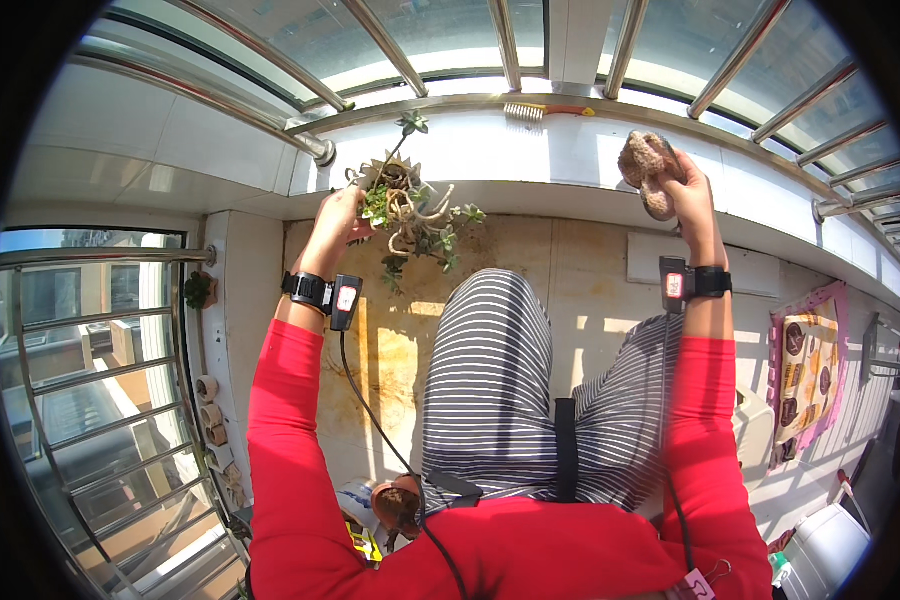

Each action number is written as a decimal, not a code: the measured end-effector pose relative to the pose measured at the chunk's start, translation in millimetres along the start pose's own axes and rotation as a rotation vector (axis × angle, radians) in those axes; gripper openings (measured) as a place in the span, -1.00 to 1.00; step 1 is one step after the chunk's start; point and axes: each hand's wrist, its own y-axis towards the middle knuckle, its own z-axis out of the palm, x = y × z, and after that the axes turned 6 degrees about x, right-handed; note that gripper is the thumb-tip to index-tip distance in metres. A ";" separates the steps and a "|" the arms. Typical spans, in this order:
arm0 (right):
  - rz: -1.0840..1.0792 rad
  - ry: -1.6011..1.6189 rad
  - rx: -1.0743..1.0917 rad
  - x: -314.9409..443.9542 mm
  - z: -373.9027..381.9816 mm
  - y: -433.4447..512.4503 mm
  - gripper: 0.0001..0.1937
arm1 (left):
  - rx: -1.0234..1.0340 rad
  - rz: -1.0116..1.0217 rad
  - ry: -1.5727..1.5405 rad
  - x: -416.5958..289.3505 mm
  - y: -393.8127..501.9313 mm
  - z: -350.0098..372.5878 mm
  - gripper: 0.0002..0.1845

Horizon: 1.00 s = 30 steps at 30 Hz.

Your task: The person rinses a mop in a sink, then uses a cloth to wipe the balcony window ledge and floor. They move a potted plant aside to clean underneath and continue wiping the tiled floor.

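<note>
My left hand (343, 212) is at the left side of a potted succulent (405, 202) with pale, trailing stems and green rosettes, at the edge of the white ledge (465, 161). Its fingers are partly behind the leaves, so their grip cannot be made out. My right hand (690, 187) holds a brown, fuzzy cloth or glove-like item (643, 161) over the right part of the ledge. Between the two, a short metal-toothed comb or rake (526, 112) with a red and yellow handle lies against the rail.
Metal railings (506, 45) and window panes rise behind the ledge. Several small pots (208, 390) line the left sill. A terracotta pot (396, 504) stands by my left knee. At the right are a patterned mat (806, 367) and a white bin (829, 551).
</note>
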 end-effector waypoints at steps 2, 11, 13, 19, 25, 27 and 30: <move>-0.054 0.145 -0.105 7.5 -22.6 -10.1 -0.52 | -0.009 -0.034 0.092 -11.9 -4.4 17.4 -0.66; -0.171 0.320 -0.263 10.9 -68.0 -22.6 -0.63 | 0.362 0.117 0.248 -91.0 -12.8 154.1 -0.65; -0.194 0.316 -0.293 11.4 -76.1 -24.9 -0.64 | 0.465 0.136 0.181 -96.0 -3.6 190.3 -0.64; -0.246 0.442 -0.395 15.5 -98.8 -34.1 -0.65 | 0.424 0.037 -0.261 -92.7 12.3 298.8 -0.59; -0.276 0.451 -0.445 18.5 -112.2 -41.2 -0.67 | 0.255 -0.012 -0.265 -86.0 24.0 368.7 -0.65; -0.285 0.483 -0.428 20.2 -115.8 -43.3 -0.67 | 0.279 0.027 -0.345 -83.6 23.6 385.4 -0.69; -0.309 0.423 -0.355 24.6 -120.7 -48.4 -0.64 | 0.281 0.096 -0.504 -81.7 19.6 404.0 -0.72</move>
